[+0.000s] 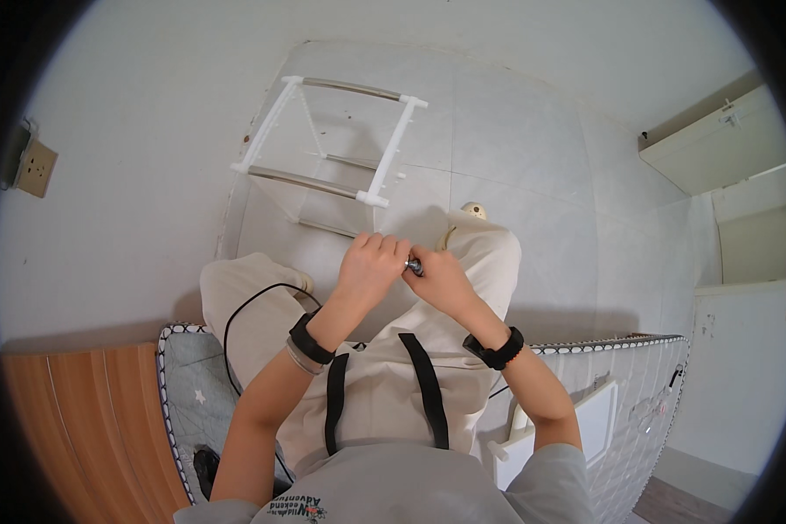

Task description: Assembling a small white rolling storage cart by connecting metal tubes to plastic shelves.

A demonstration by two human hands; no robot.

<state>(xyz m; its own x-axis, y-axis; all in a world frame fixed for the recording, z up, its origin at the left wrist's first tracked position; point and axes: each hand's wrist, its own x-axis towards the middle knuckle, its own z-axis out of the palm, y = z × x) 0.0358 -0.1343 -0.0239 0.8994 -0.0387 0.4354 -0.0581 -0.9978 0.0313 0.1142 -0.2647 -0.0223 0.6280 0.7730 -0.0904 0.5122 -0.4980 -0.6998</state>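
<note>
My left hand (372,269) and my right hand (445,283) meet in front of my lap, their fingers curled. Between them shows a small dark, shiny metal piece (416,265), roughly cylindrical. Both hands close on it, and most of it is hidden by the fingers, so its kind cannot be made out. Beyond my hands a white rack frame (386,155) with silvery metal tubes (304,181) stands on the floor, apart from them.
Behind me is a quilted grey bed pad (576,419) with white plastic panels (596,428) lying on it. A wooden board (105,419) is at the left, below a wall socket (37,168). White cabinets (716,148) stand at the right. A black cable (229,336) crosses my leg.
</note>
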